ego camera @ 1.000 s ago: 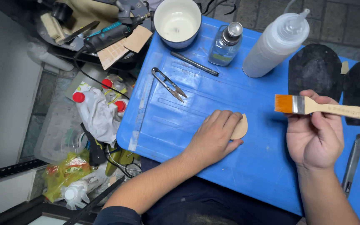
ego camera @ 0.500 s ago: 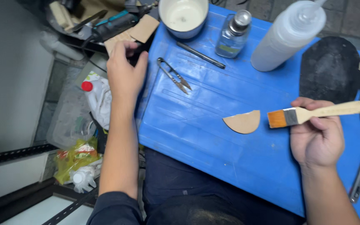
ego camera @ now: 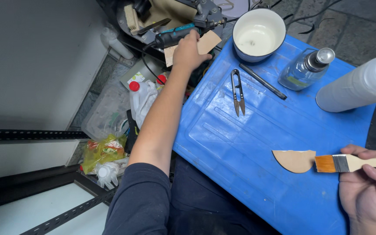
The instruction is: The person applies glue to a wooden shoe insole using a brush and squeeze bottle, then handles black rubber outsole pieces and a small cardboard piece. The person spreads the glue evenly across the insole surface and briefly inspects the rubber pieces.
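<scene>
My left hand [ego camera: 189,51] reaches off the far left corner of the blue plastic table [ego camera: 249,143] and lies on a black and teal power tool [ego camera: 170,36] beside a tan leather scrap [ego camera: 207,42]; whether it grips the tool I cannot tell. My right hand [ego camera: 367,191] at the lower right holds a flat paintbrush [ego camera: 349,163] with orange bristles by its wooden handle. The bristles touch the edge of a tan half-round leather piece [ego camera: 295,160] lying flat on the table.
On the table stand a white bowl [ego camera: 258,35] of pale liquid, a small glass bottle [ego camera: 304,70], a white squeeze bottle [ego camera: 357,87], thread snips [ego camera: 237,91] and a thin dark tool [ego camera: 263,81]. White jugs with red caps [ego camera: 142,98] and bags lie on the floor at left.
My left hand has left the leather piece and reached far up to the power tool off the table's corner. The brush has dropped to touch the leather piece.
</scene>
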